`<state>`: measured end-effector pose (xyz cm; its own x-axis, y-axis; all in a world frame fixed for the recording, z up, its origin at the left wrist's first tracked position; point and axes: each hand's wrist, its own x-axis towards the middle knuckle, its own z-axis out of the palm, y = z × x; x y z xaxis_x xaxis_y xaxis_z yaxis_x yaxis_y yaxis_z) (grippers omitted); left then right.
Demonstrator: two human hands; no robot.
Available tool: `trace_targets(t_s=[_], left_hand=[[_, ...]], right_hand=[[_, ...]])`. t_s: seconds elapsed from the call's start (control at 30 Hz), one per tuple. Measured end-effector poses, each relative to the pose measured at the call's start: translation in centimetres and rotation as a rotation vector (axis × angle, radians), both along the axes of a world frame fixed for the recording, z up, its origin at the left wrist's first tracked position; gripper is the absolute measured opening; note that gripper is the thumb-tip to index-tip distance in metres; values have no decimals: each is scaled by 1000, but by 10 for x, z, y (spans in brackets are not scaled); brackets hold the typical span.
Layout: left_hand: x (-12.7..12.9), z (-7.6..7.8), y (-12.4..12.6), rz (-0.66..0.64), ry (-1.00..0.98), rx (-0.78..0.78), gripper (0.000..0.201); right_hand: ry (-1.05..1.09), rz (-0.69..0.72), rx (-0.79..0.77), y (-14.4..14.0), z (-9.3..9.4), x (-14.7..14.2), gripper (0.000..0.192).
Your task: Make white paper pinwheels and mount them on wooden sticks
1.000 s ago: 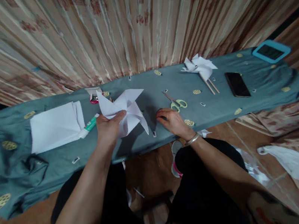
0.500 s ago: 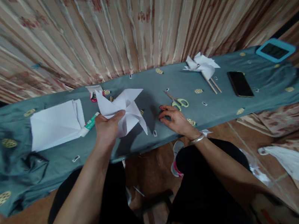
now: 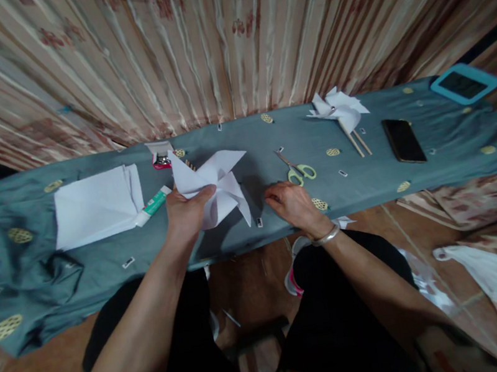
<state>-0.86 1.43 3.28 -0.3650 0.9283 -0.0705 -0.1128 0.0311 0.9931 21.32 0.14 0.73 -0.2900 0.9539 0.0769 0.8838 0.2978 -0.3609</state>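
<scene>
My left hand (image 3: 189,213) grips a white paper pinwheel (image 3: 224,183), its thumb pressed near the middle where the folded tips meet. To the right of it, my right hand (image 3: 292,203) is low over the cloth with curled fingers; whatever they may hold is too small or hidden to make out. Just beyond that hand lie scissors (image 3: 300,172) with light green handles. Behind the pinwheel, a small red and white open box (image 3: 161,160) shows metallic bits inside. A green and white glue tube (image 3: 153,206) is left of my left hand.
A stack of white paper (image 3: 94,207) rests at the left of the cloth-covered table (image 3: 251,141). Finished-looking pinwheels on sticks (image 3: 341,111), a black phone (image 3: 404,140) and a blue-framed tablet (image 3: 464,84) are at the right. A curtain (image 3: 189,51) hangs behind.
The fingers of my right hand, apart before, have curled together low over the cloth. My left hand keeps hold of the pinwheel, and the whole view has shifted slightly.
</scene>
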Motion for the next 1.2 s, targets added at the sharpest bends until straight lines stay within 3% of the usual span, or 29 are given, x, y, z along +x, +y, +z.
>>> trace_targets(t_s=[0.13, 0.23, 0.37, 0.43, 0.57, 0.8, 1.2], left_hand=[[2, -3, -2, -63, 20, 18, 23], [5, -4, -2, -85, 15, -6, 23], [10, 0, -2, -63, 32, -25, 25], [13, 2, -2, -82, 67, -10, 22], [21, 5, -4, -115, 153, -19, 13], [29, 11, -9, -119, 125, -88, 13], [23, 3, -12, -167, 55, -48, 26]], right_hand=[[-47, 57, 18, -2, -2, 1, 25], [22, 24, 34, -1, 1, 3, 24], [443, -95, 78, -2, 21, 3, 13], [660, -88, 92, -6, 34, -4, 10], [759, 30, 92, -15, 46, -27, 10], [716, 17, 38, -9, 34, -46, 12], [960, -28, 18, -6, 24, -49, 7]])
